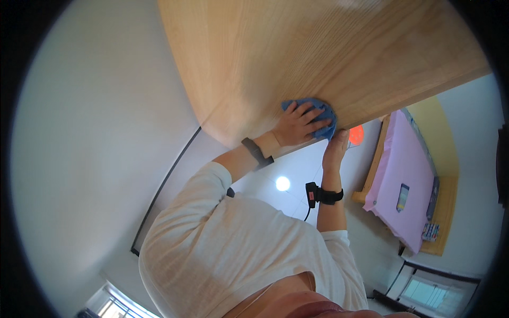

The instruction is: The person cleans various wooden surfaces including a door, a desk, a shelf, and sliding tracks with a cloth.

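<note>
My left hand lies spread on a crumpled blue cloth, pressing it against a light wooden surface. The fingers are apart on top of the cloth, which sits close to the wood's near edge. Just right of it, my right hand is at that edge, its thumb next to the cloth's lower corner. Its other fingers are mostly hidden, so whether it grips the edge or the cloth does not show. A dark band circles my left wrist; a black strap with a small box is on my right.
On the right stands a wooden frame with a pink cover, bearing a small flat packet. An orange round thing shows beyond my right hand. A pale wall rises at the left. Pale floor lies below.
</note>
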`<state>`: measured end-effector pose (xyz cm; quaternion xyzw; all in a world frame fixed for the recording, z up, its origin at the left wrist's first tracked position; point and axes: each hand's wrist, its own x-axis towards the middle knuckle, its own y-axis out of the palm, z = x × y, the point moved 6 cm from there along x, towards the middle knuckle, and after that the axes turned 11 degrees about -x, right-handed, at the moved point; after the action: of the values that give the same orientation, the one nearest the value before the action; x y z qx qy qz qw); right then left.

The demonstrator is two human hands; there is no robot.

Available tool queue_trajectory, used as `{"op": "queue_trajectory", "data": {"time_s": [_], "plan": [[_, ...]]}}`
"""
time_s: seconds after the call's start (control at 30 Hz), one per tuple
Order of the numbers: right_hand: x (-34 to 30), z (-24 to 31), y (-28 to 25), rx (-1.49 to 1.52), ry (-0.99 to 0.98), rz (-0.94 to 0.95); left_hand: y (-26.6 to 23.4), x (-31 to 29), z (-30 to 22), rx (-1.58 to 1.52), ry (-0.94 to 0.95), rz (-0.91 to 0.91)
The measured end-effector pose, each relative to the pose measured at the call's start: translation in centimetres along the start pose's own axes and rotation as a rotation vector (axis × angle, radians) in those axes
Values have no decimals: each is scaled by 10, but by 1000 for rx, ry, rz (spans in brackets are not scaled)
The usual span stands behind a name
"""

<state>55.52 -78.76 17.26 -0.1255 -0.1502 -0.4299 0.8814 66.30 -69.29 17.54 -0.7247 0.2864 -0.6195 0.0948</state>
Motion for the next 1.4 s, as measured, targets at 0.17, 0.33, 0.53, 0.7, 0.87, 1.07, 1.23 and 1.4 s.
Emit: {"op": "queue_trajectory", "data": {"time_s": [0.17,0.33,0.53,0.7,0.87,1.07,1.23,1.4], "plan": [[-3,-18,-7,-20,57,-21,-73,51,29,53,-108,-246],[-2,-18,-4,-81,-10,-36,-103,50,68,123,-155,-429],[-3,-24,-10,-110,8,-18,-126,11,125,-8,-340,-759],[-3,-18,-13,-79,32,-49,-97,-66,193,-226,-780,-997],[5,-6,-4,-48,-17,-62,-69,-165,263,-450,-1087,-1168],[-1,-8,-20,-68,-5,-131,-157,-67,274,-141,-761,-933],[-5,-2,-33,-64,39,-225,-237,34,256,-138,-626,-930],[-6,11,-32,-31,86,-337,-236,20,268,-244,-578,-1007]]}}
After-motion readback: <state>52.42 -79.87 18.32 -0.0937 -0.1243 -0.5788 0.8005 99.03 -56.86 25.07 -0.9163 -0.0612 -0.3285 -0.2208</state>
